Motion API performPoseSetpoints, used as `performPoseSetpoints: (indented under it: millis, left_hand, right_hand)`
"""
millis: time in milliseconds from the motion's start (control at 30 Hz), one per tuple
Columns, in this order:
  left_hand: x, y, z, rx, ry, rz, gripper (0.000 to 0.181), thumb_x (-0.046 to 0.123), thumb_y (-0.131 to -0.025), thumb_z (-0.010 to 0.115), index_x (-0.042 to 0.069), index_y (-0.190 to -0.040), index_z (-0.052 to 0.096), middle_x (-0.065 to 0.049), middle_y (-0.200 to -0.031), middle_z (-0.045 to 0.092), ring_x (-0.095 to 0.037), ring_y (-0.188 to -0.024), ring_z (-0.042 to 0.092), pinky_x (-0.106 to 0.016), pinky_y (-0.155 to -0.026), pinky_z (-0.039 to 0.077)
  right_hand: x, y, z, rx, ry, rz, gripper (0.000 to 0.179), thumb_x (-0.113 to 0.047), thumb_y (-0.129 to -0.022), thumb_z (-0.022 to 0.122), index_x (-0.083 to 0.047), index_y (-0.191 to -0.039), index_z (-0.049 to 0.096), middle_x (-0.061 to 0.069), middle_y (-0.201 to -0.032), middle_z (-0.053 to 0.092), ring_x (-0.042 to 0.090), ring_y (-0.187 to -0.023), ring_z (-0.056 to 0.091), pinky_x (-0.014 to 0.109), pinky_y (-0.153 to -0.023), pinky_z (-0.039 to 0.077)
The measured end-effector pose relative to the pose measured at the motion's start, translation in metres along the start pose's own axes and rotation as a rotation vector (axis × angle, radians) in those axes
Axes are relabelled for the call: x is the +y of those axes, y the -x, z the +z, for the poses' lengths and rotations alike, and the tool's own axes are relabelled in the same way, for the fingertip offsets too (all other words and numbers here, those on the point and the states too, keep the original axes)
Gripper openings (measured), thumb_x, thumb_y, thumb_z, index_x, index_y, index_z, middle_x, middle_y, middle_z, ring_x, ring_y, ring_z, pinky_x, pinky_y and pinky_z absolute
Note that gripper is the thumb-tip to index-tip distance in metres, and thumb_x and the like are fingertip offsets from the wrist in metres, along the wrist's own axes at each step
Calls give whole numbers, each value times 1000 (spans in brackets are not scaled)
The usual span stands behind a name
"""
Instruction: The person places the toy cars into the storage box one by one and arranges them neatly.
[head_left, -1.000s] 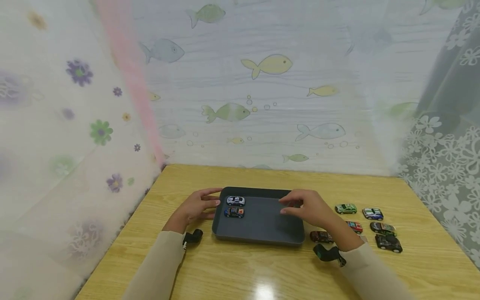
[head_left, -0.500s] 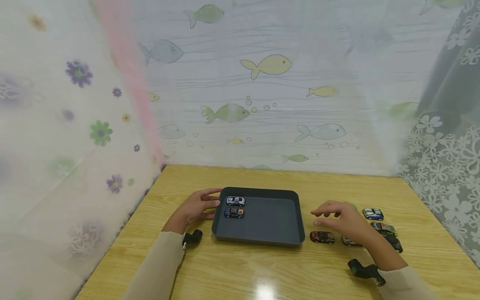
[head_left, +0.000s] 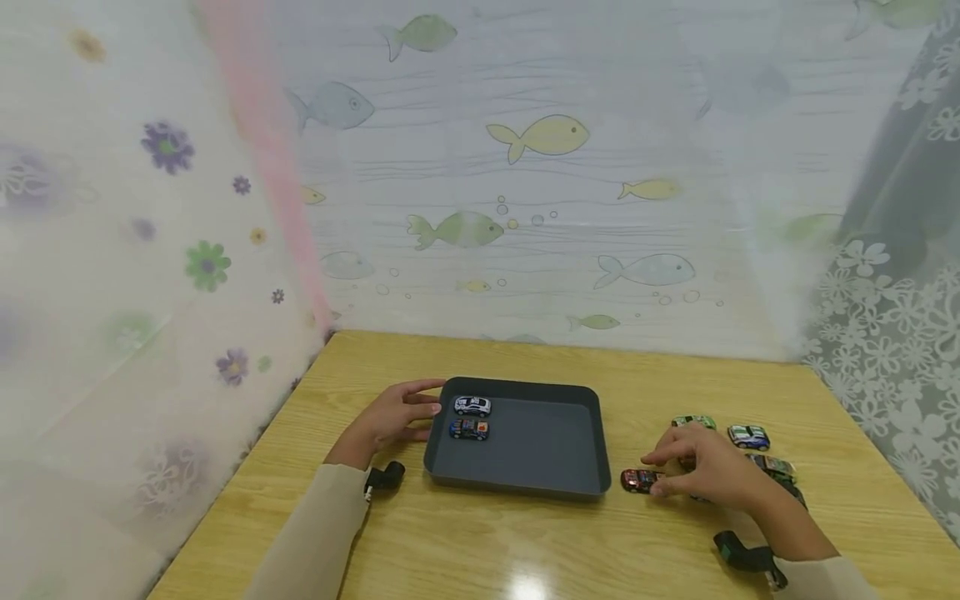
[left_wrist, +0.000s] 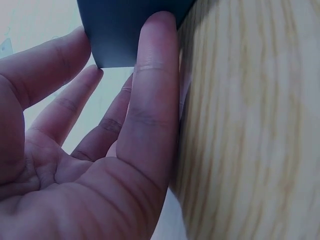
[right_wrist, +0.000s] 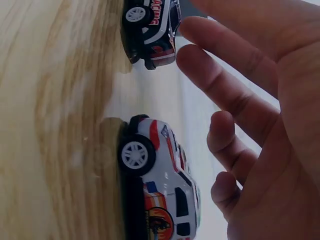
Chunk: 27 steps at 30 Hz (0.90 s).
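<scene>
My left hand rests at the left wall of a dark grey tray, fingers loosely bent. In the left wrist view its fingertips touch the tray corner. A white toy car and a dark blue-and-orange toy car stand inside the tray, at the left. Right of the tray, my right hand hovers over a dark red toy car, thumb and fingers apart. In the right wrist view the fingertips are beside a black toy car with red lettering; a white toy car is nearer the wrist.
Around the right hand stand a green toy car, a white-and-blue toy car and a dark multicoloured toy car; others are partly hidden under the hand. A fish-patterned curtain borders the wooden table at the back.
My right hand has moved from above the tray rightward and down to the dark red toy car. The left hand has stayed at the tray; the cars inside have not moved.
</scene>
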<state>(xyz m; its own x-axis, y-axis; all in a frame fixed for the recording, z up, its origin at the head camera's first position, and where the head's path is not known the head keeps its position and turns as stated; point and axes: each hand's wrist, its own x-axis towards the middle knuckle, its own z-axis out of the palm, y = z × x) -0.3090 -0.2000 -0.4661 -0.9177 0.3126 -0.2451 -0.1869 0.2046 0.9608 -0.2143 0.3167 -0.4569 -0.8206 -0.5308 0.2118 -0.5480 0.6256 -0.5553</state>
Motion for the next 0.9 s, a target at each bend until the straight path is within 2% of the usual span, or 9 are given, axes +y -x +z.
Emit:
performPoseSetpoints:
  millis: [133, 267, 467, 700, 900]
  left_hand:
    - [1, 0, 0, 11, -2, -1, 55, 17, -101, 69, 29, -152, 53, -20, -151, 51, -28, -114, 70, -44, -88, 64]
    - [2, 0, -1, 13, -1, -2, 55, 17, -101, 69, 30, -152, 54, -20, -151, 51, -28, -115, 70, -43, -87, 64]
    - [0, -2, -1, 6, -2, -3, 55, 17, -101, 70, 29, -152, 53, -20, -151, 52, -27, -115, 70, -42, -87, 64]
    - [0, -1, 1, 27, 0, -19, 53, 17, -100, 70, 31, -150, 57, -18, -148, 55, -25, -110, 71, -42, -84, 64]
    - [0, 1, 2, 39, 10, -21, 53, 16, -100, 71, 32, -149, 58, -17, -147, 56, -25, -108, 72, -43, -84, 64]
  right_hand:
    - [-2, -1, -1, -9, 16, 21, 26, -41, -81, 87, -30, -104, 82, -14, -101, 72, 8, -88, 53, 27, -68, 43]
    - [-3, -2, -1, -23, -1, 46, 24, -42, -82, 87, -31, -102, 82, -12, -102, 72, 8, -88, 54, 28, -70, 46]
    - [-1, -2, 2, -20, 28, 55, 24, -45, -81, 86, -33, -101, 82, -17, -101, 72, 4, -92, 56, 33, -85, 52]
    - [-1, -1, 3, -48, 23, 91, 21, -45, -82, 87, -35, -100, 82, -19, -100, 71, 4, -89, 53, 28, -74, 47]
    - [-2, -2, 4, -45, 42, 95, 20, -46, -81, 87, -36, -98, 82, -20, -99, 70, 4, -90, 54, 28, -74, 48]
